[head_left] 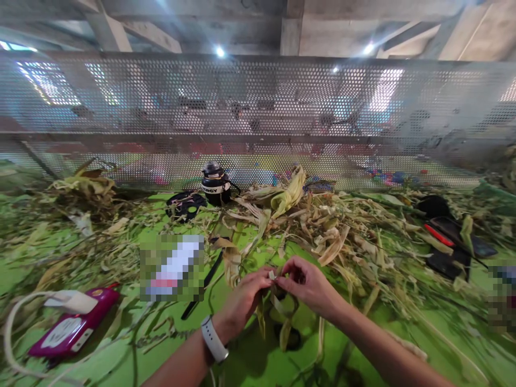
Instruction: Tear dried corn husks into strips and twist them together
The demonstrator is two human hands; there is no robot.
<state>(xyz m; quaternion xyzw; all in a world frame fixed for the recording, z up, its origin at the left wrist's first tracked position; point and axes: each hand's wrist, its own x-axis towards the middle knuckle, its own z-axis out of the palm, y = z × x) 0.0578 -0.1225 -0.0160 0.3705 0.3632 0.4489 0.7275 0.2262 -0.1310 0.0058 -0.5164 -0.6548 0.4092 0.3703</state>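
Near the middle of the view, my left hand [245, 301] and my right hand [307, 284] meet above the green tabletop [237, 363]. Both hands pinch a pale leaf strip [287, 309] between their fingertips, and it hangs below them. A white band [213, 339] circles my left wrist. Under the hands lies a small dark round object [287, 337], partly covered by the strip. Just beyond the hands is a pile of dry leaves [322, 228].
A magenta power bank [86, 328] with a white cable lies at the left, near a blurred-out object [175, 266]. Behind stand a black jar [215, 185] and a perforated metal screen [258, 107]. Dark items with a red strip [439, 235] lie at right.
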